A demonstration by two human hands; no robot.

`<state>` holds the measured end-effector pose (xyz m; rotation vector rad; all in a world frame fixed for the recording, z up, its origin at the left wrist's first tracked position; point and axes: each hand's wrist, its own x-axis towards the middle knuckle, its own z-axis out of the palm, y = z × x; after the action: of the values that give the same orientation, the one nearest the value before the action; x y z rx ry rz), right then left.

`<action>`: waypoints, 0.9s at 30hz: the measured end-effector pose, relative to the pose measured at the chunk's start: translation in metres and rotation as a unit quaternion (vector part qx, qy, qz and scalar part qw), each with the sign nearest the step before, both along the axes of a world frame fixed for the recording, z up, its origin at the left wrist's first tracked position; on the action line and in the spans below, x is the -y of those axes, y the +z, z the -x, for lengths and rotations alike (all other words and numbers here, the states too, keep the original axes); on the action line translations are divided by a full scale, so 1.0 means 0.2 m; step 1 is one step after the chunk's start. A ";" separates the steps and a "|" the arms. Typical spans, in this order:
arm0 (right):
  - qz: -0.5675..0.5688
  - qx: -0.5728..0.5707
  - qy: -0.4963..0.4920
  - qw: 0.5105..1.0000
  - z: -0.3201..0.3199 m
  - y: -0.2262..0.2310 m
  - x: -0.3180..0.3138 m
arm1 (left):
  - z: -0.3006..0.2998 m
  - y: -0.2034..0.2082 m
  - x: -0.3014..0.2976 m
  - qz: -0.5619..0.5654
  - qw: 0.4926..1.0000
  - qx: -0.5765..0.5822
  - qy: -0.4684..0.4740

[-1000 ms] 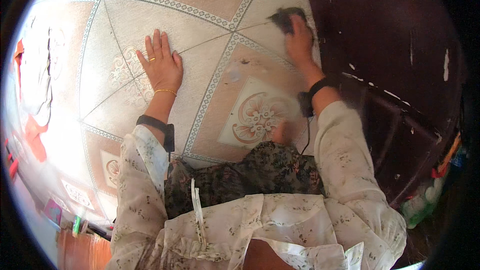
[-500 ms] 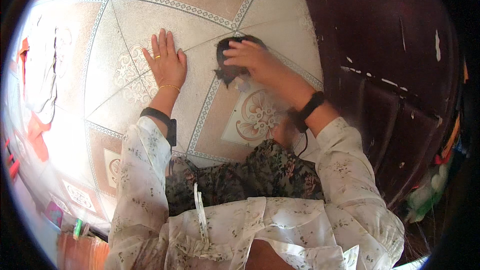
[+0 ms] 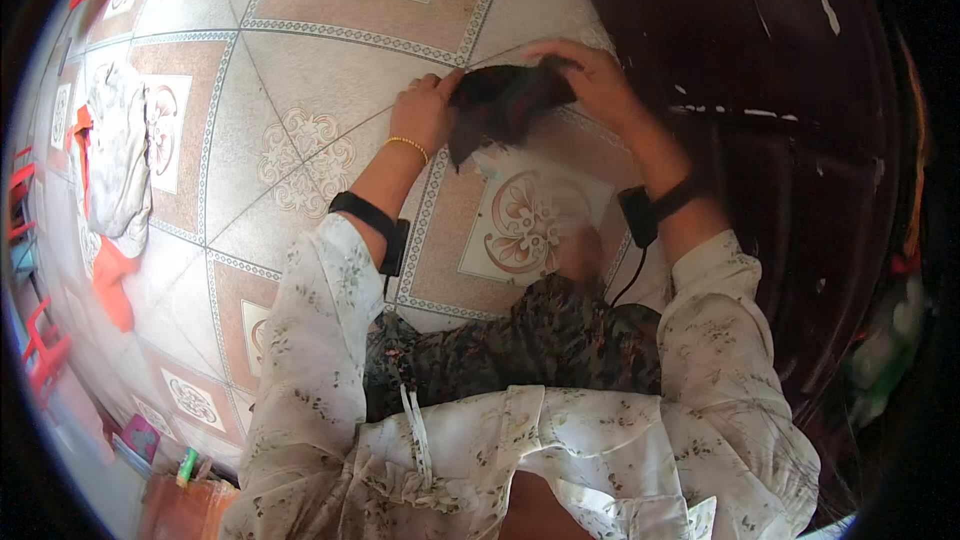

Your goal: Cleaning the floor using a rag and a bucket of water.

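Note:
Both of my hands are on a small black cloth item [image 3: 505, 102], limp and creased, with ragged-looking lower corners; its exact kind I cannot make out. It is stretched between them, over or just above the tiled floor. My left hand [image 3: 424, 114] pinches its left edge, thumb and fingers closed together. At the upper right corner, my right hand [image 3: 598, 88] grips the fabric, its fingers curled and slightly blurred. A small pale patch shows on the floor just below the cloth.
Patterned tiles [image 3: 300, 160] cover the floor. Dark brown furniture [image 3: 780, 170] with scuffed, pale marks stands close on my right. To the left lie a whitish cloth [image 3: 122, 160] and an orange cloth [image 3: 116, 285], with red plastic legs [image 3: 45, 350] beyond. A green-capped item [image 3: 187, 465] is at lower left.
My left hand has left the bare tile and moved right to the black cloth. My right hand has shifted right and taken its corner. The bunched cloth is now spread wider. The view has shifted.

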<state>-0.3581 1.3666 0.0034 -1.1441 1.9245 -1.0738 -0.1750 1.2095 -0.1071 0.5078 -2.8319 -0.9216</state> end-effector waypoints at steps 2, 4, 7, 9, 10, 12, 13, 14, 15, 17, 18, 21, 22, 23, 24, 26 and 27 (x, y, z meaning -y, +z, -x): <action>0.004 -0.032 -0.023 0.999 0.07 -0.03 -0.04 | 0.02 -0.05 0.01 0.079 0.993 0.079 0.033; 0.009 -0.065 -0.044 0.997 0.17 -0.08 -0.12 | 0.01 -0.08 0.04 0.049 0.997 0.027 0.050; -0.058 -0.069 -0.085 0.992 0.29 -0.25 -0.36 | 0.00 0.04 0.09 0.018 0.997 -0.024 0.067; -0.287 -0.120 0.004 0.950 0.27 -0.31 -0.45 | -0.06 0.10 0.11 0.024 0.997 -0.019 0.077; -0.372 -0.091 0.033 0.923 0.26 -0.32 -0.43 | -0.08 0.11 0.13 0.063 0.994 0.053 0.070; -0.323 -0.138 0.032 0.936 0.20 -0.35 -0.44 | -0.12 0.15 0.15 0.127 0.970 0.207 0.033; -0.271 -0.185 0.036 0.944 0.15 -0.35 -0.39 | -0.11 0.19 0.17 0.128 0.969 0.210 0.034; -0.274 -0.182 0.033 0.944 0.12 -0.35 -0.35 | -0.08 0.24 0.17 0.179 0.954 0.239 0.012; -0.241 -0.248 0.056 0.937 0.08 -0.37 -0.30 | -0.06 0.25 0.16 0.230 0.936 0.266 -0.011; -0.205 -0.311 0.085 0.924 0.00 -0.41 -0.18 | 0.01 0.17 0.17 0.207 0.957 0.203 -0.004; -0.231 -0.304 0.084 0.920 -0.04 -0.43 -0.11 | 0.04 0.09 0.16 0.208 0.969 0.121 -0.047; -0.298 -0.318 0.086 0.896 -0.07 -0.52 -0.06 | 0.10 -0.01 0.08 0.231 0.962 0.090 -0.115; -0.328 -0.340 0.096 0.876 -0.09 -0.55 -0.08 | 0.10 -0.01 0.06 0.260 0.946 0.144 -0.130; -0.332 -0.338 0.097 0.876 -0.10 -0.56 -0.10 | 0.09 -0.01 0.05 0.256 0.946 0.145 -0.133; -0.328 -0.366 0.100 0.865 -0.11 -0.57 -0.14 | 0.09 0.00 0.05 0.258 0.942 0.166 -0.136; -0.323 -0.395 0.104 0.854 -0.15 -0.55 -0.17 | 0.07 0.00 0.05 0.259 0.937 0.187 -0.139; -0.334 -0.398 0.095 0.849 -0.21 -0.54 -0.19 | 0.04 -0.01 0.04 0.243 0.941 0.192 -0.139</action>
<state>-0.3166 1.4053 -0.1051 -1.4089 2.4092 0.2912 -0.1833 1.2006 -0.1088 0.2443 -3.3809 -0.1200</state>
